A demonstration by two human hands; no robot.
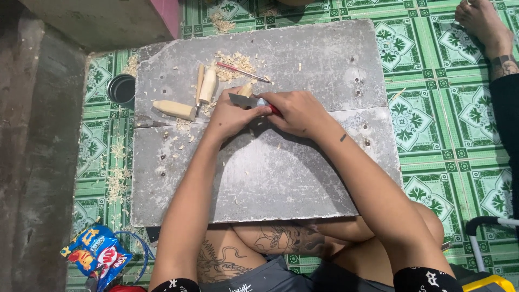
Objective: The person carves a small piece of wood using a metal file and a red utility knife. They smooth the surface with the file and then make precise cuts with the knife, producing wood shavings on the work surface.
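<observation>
Left hand [232,116]: I see it gripping a small wood piece [246,89].
Right hand [297,112]: closed around a knife [243,100], blade on the wood.
Bench [303,178]: two carved pegs [189,100], a pencil [242,71], shavings [235,60].

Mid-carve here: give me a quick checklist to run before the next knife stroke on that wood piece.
1. Knife gripped firmly by the right hand: ok.
2. Wood piece held by the left hand: ok, mostly hidden.
3. Left fingers clear of the blade edge: cannot tell, thumb sits close.
4. Board lying flat: ok.
5. Finished pieces and pencil out of the stroke path: ok.
6. Other person's foot away from the work: ok.
</observation>
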